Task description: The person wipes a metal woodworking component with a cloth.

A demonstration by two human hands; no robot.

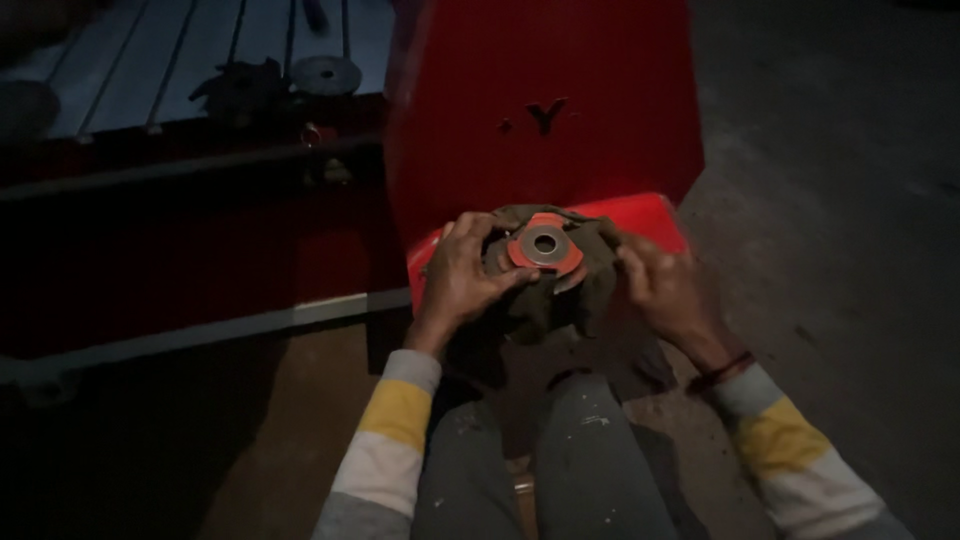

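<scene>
Red machine housing, cloth, orange disc with steel washer, two hands at work.

Item one: red housing [545, 100], upright just beyond the fingers, its ledge [640, 212] under them. Item two: dark cloth [560, 290], soft and limp, bunched on the ledge between both hands. Item three: orange disc [545, 248] topped by a grey washer [545, 242], seated on the cloth; likely stiff, weighty, possibly greasy; best taken by the rim. Left hand [462, 280] clasps cloth and disc edge, fingers [505, 283] curled. Right hand [668, 292] grips the cloth's far side, fingers bent.
</scene>
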